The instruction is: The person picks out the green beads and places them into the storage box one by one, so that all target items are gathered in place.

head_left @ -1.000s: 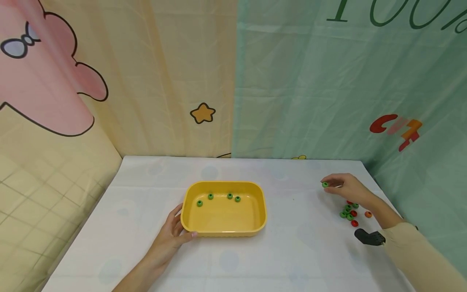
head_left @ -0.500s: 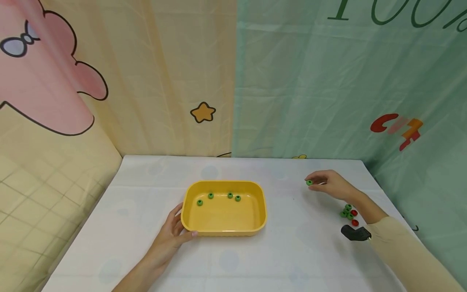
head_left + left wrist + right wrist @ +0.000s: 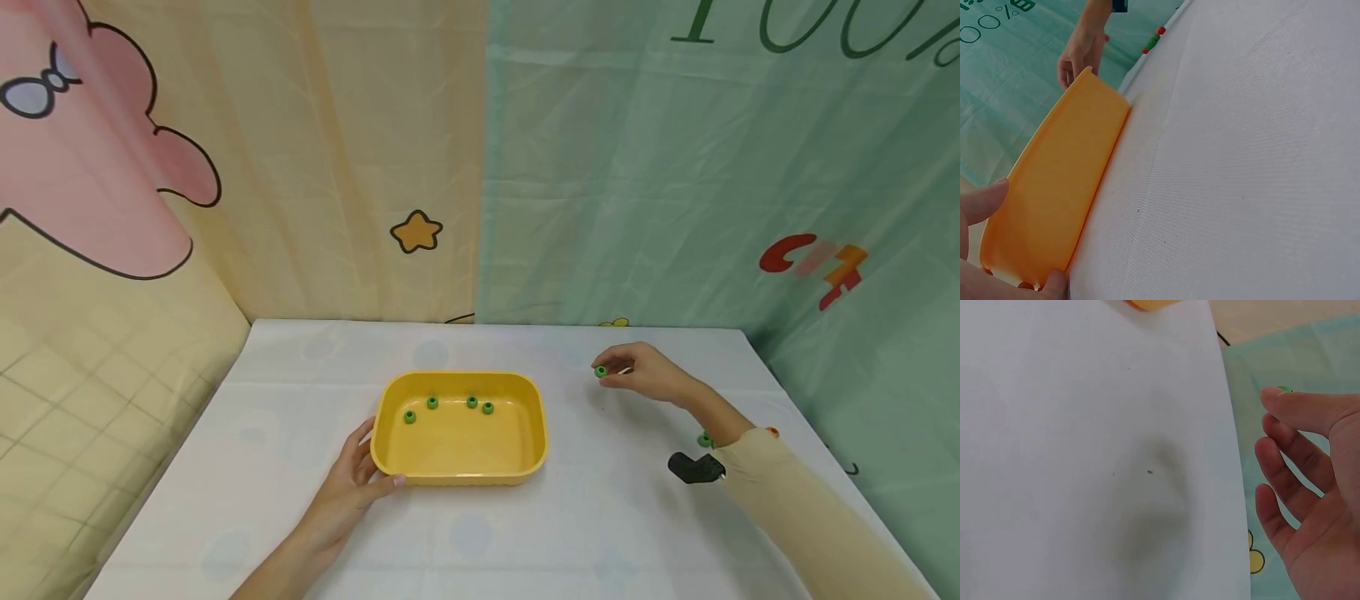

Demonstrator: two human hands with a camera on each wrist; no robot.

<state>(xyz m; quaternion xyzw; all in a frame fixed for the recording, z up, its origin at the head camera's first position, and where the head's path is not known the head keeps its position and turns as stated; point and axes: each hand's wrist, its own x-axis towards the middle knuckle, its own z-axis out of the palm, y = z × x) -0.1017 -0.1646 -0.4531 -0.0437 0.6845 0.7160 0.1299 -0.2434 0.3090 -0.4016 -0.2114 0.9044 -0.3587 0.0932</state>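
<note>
My left hand (image 3: 347, 487) holds the left end of a shallow yellow plastic tray (image 3: 457, 454), thumb at its near rim and fingers along its side. The left wrist view shows thumb and fingers about the tray's end (image 3: 1054, 175). Several green beads (image 3: 410, 417) with holes lie in the tray, apart from one another. To the tray's right, above the table, my right hand (image 3: 648, 373) pinches one green bead (image 3: 601, 372) between thumb and fingertips. In the right wrist view the thumb hides most of that bead (image 3: 1284, 389).
On the white-covered table (image 3: 585, 525), a pile of green beads (image 3: 705, 439) shows partly behind the right forearm, with an orange bead (image 3: 772, 432) beside it. Red beads (image 3: 1160, 30) show in the left wrist view. Printed curtains (image 3: 600, 208) hang behind the table.
My right hand has moved left towards the tray, carrying the green bead. The right forearm now covers most of the bead pile. The left hand and tray have stayed put.
</note>
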